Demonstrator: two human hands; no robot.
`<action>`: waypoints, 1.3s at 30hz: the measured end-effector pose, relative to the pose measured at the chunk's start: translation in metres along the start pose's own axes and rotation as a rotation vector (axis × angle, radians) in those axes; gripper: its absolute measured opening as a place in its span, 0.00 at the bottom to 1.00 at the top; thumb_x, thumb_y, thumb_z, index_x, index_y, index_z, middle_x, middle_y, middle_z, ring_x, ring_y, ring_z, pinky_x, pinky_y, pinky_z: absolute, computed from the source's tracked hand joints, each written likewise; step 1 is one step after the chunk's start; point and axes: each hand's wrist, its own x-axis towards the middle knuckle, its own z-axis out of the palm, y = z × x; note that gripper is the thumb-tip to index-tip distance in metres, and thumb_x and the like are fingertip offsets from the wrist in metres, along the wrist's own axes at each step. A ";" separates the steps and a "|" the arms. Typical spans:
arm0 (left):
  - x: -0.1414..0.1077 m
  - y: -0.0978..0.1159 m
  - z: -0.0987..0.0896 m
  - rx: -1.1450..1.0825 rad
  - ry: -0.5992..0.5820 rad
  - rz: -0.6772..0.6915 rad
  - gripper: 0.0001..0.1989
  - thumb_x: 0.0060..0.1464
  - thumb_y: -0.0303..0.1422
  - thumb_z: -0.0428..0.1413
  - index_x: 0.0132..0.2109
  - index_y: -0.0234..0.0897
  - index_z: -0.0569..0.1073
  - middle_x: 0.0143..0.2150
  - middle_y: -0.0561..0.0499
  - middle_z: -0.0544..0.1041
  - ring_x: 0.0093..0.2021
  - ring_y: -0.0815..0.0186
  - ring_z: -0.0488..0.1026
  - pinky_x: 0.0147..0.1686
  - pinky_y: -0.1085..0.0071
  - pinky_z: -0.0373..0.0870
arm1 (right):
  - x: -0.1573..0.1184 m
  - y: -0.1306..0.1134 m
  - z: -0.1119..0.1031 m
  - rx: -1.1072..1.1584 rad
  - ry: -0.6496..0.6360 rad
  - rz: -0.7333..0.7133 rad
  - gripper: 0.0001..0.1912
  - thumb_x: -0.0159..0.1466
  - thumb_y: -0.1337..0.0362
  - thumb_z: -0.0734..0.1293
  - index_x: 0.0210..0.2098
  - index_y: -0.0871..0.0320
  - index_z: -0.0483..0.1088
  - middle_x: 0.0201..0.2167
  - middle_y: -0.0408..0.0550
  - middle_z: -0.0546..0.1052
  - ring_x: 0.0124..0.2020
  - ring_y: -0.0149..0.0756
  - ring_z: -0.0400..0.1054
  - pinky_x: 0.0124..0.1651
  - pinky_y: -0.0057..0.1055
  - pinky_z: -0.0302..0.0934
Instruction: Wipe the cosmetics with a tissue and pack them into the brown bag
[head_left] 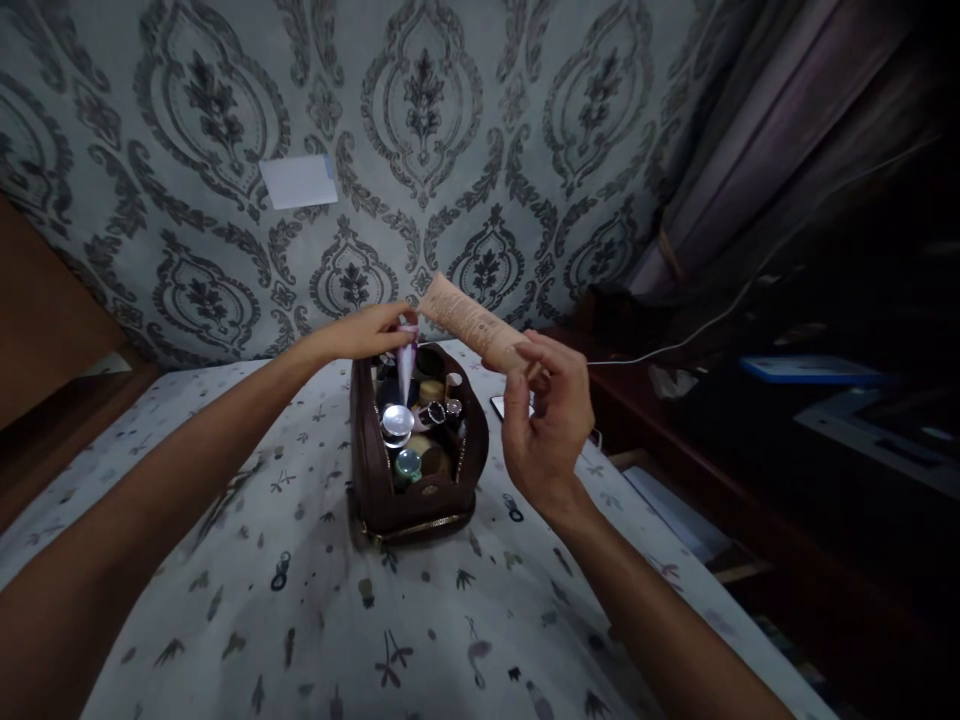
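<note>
The right hand (551, 415) grasps the lower end of a beige tube (472, 322), which extends from it upward and to the left. The left hand (379, 332) pinches a purple tube (406, 368), which points down below it, at the open brown bag (370, 460).

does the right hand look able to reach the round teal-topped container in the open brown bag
Probably not yet: the right hand holds a peach printed tube, though the open bag leaves the teal-topped container uncovered.
</note>
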 end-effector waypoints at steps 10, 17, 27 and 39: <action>0.018 -0.011 0.043 0.323 -0.211 -0.167 0.14 0.54 0.35 0.55 0.44 0.37 0.80 0.47 0.44 0.82 0.49 0.55 0.75 0.48 0.67 0.68 | -0.019 -0.010 0.000 -0.051 -0.133 -0.043 0.13 0.70 0.70 0.64 0.53 0.53 0.68 0.49 0.54 0.73 0.51 0.42 0.72 0.49 0.40 0.71; 0.015 -0.016 0.035 0.251 -0.281 -0.213 0.16 0.53 0.37 0.56 0.48 0.40 0.80 0.42 0.51 0.83 0.42 0.61 0.77 0.41 0.72 0.68 | -0.027 -0.013 0.005 -0.080 -0.155 -0.053 0.11 0.70 0.68 0.65 0.51 0.52 0.69 0.48 0.53 0.71 0.49 0.41 0.72 0.46 0.38 0.72; 0.004 -0.014 0.036 0.182 -0.045 -0.290 0.15 0.55 0.32 0.53 0.48 0.35 0.77 0.42 0.46 0.82 0.43 0.59 0.77 0.43 0.70 0.71 | -0.026 -0.010 0.009 -0.132 -0.186 -0.264 0.10 0.69 0.67 0.66 0.49 0.51 0.70 0.48 0.52 0.75 0.52 0.42 0.71 0.56 0.45 0.70; -0.019 0.014 0.012 -0.258 0.124 0.009 0.28 0.49 0.41 0.64 0.55 0.36 0.70 0.48 0.46 0.76 0.47 0.57 0.75 0.45 0.66 0.71 | 0.041 -0.004 0.008 0.066 -0.015 0.068 0.12 0.74 0.59 0.58 0.53 0.52 0.66 0.46 0.51 0.74 0.41 0.38 0.73 0.42 0.38 0.72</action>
